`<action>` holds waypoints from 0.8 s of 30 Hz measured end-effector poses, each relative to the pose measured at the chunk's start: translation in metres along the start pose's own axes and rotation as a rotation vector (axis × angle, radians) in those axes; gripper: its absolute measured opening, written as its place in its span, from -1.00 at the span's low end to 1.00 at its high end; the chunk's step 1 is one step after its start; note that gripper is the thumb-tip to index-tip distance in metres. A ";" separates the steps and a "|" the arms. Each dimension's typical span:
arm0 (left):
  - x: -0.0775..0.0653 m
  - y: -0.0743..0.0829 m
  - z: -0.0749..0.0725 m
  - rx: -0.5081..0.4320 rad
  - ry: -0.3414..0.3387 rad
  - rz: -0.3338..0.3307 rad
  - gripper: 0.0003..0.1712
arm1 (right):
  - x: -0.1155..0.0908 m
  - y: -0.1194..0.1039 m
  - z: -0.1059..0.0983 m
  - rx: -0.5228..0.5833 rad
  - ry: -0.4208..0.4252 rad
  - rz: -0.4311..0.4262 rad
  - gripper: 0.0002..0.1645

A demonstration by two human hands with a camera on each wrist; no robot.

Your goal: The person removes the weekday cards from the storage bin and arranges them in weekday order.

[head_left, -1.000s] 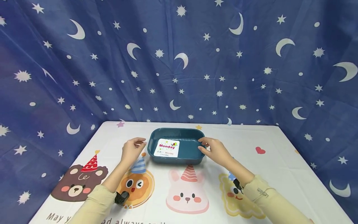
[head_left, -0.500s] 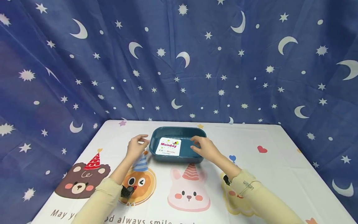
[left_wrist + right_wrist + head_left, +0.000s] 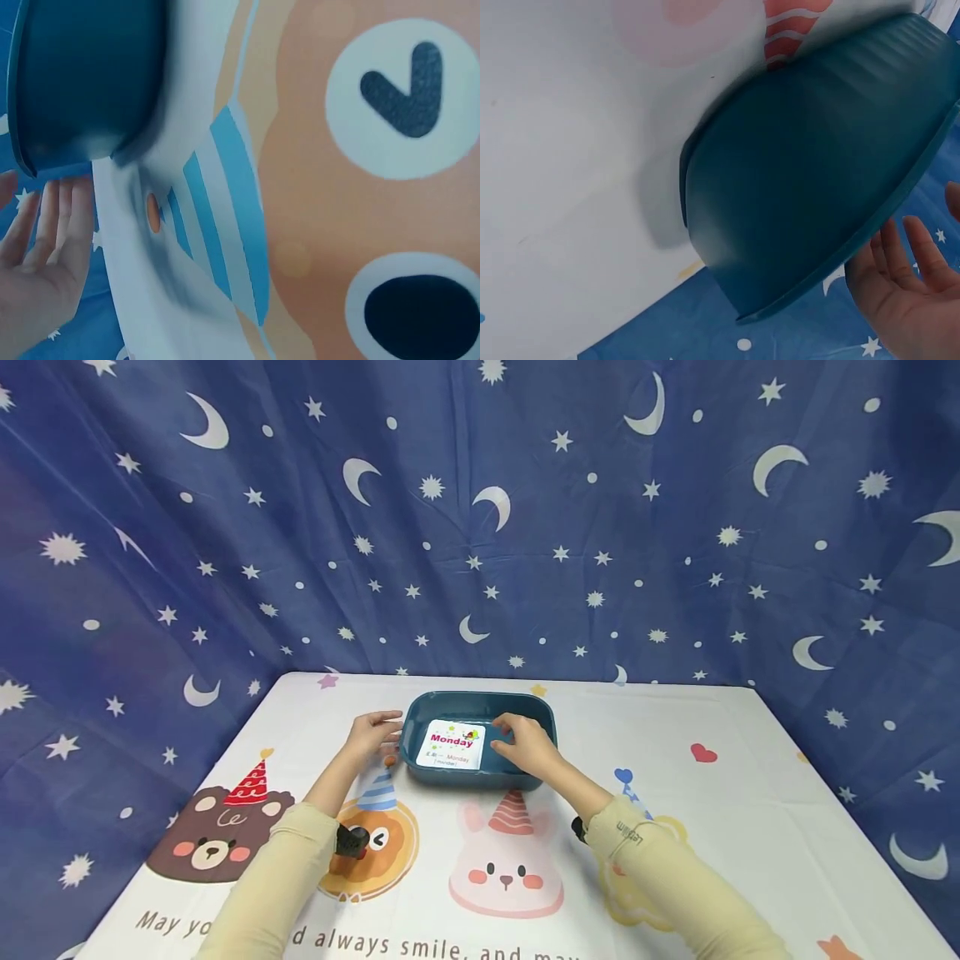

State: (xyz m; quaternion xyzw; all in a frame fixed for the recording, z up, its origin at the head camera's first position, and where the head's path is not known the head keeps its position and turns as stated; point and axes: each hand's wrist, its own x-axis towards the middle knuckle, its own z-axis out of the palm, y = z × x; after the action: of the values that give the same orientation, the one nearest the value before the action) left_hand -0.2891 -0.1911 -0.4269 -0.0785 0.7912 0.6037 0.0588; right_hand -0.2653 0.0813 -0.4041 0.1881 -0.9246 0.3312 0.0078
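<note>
A dark teal, rounded rectangular plastic bin (image 3: 480, 704) sits on the table, and a white "Monday" word card (image 3: 452, 745) lies in its left part. Beside the bin's left end is my left hand (image 3: 371, 733), fingers extended toward the rim; the left wrist view shows the fingertips close below the bin wall (image 3: 90, 82), and contact cannot be told. Over the right half of the bin hovers my right hand (image 3: 527, 745), loosely bent, with a gap between thumb and fingers. Its fingertips are near the card's right edge. In the right wrist view, the rim partly hides that hand (image 3: 907, 289).
A white tablecloth (image 3: 637, 743) printed with cartoon animals and food covers the table. Behind it hangs a blue curtain (image 3: 420, 527) with moons and stars. Black wrist cameras (image 3: 351, 841) show below the sleeves.
My right hand has moved left from the bin's right rim to above its inside, nearer the card. My left hand's fingers have straightened and come closer to the bin's left end.
</note>
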 end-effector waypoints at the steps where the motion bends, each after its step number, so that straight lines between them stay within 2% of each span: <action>1: 0.001 0.000 0.000 -0.001 -0.022 -0.021 -0.51 | 0.001 0.000 0.001 0.006 -0.007 0.003 -0.62; 4: 0.002 0.000 -0.002 0.008 -0.076 -0.066 -0.49 | 0.005 -0.001 0.004 0.019 -0.015 0.015 -0.62; 7: 0.004 0.001 -0.003 0.011 -0.121 -0.071 -0.47 | 0.009 -0.002 0.006 0.031 -0.020 0.033 -0.63; 12: 0.010 0.004 -0.006 -0.018 -0.156 -0.127 -0.44 | 0.016 -0.004 0.010 0.048 -0.038 0.057 -0.63; 15: 0.013 0.006 -0.006 -0.040 -0.164 -0.180 -0.44 | 0.021 -0.005 0.013 0.058 -0.048 0.075 -0.64; 24: 0.011 0.015 -0.003 -0.059 -0.135 -0.253 -0.45 | 0.029 -0.005 0.027 0.085 -0.047 0.115 -0.67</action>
State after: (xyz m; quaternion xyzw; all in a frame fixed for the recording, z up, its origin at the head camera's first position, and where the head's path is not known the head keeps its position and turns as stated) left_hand -0.3027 -0.1903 -0.4140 -0.1387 0.7511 0.6184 0.1852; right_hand -0.2879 0.0510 -0.4184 0.1424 -0.9190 0.3654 -0.0409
